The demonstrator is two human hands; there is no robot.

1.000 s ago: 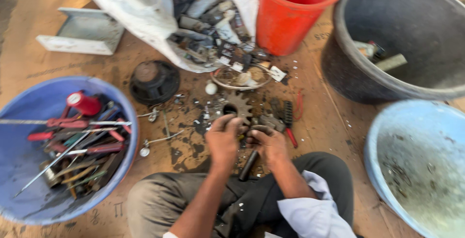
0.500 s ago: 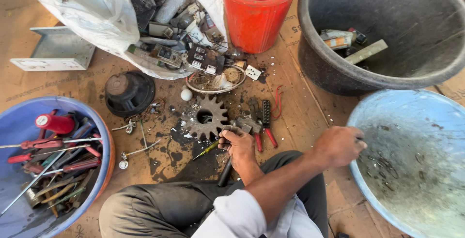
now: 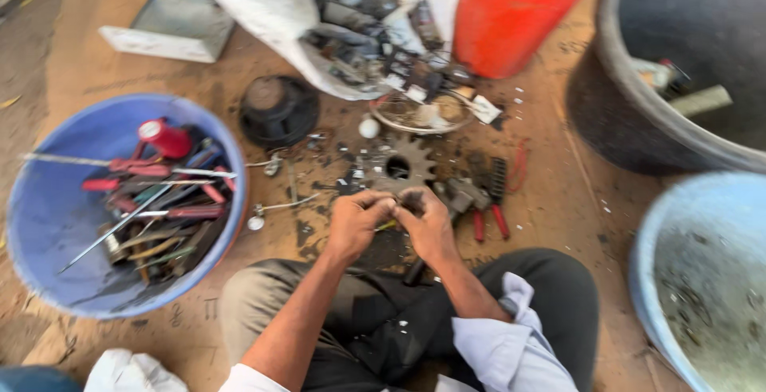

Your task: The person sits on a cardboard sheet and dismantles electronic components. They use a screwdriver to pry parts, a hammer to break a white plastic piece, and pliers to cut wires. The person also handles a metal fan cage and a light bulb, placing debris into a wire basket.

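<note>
Metal scrap is lying unsorted on the floor (image 3: 558, 224) around a toothed gear (image 3: 396, 169). Just below it, left hand (image 3: 357, 220) and right hand (image 3: 427, 224) are meeting, fingers pinching a small dark part (image 3: 408, 200).

Dirt floor (image 3: 104, 65) carries blue basin (image 3: 48, 216), red bucket (image 3: 511, 25), gear (image 3: 399, 167), pliers (image 3: 493, 196).

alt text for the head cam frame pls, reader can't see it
Seated on a dirt floor, a person brings the left hand and right hand together over a small dark part, too blurred to identify, beside a toothed gear. A blue tub of hand tools sits left; an orange bucket and black tub stand beyond.
</note>
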